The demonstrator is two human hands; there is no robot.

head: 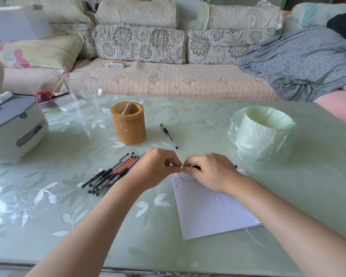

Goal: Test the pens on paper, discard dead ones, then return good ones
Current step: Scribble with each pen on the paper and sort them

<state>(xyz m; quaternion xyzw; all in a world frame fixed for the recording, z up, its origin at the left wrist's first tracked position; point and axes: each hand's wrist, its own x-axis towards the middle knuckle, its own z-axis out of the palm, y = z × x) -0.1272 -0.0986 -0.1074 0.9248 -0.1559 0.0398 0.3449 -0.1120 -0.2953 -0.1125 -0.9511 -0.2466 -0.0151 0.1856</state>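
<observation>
Pens (112,174) on green table (208,124), sofa (168,80) behind

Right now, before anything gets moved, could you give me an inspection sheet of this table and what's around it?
Surface: glossy pale green leaf-patterned table.
Job's things: brown cylindrical bamboo-look pen pot; bundle of black and red pens lying by the left wrist; lone black pen right of the pot; white paper sheets with small marks at the top; pale green bin lined with a plastic bag.
Clutter: white-and-grey lidded box; clear glass jug.
Fingers: left hand and right hand both pinch a held black pen above the paper's top edge.
Cables: nothing seen.
Surroundings: floral-cushioned sofa; grey patterned blanket.
</observation>
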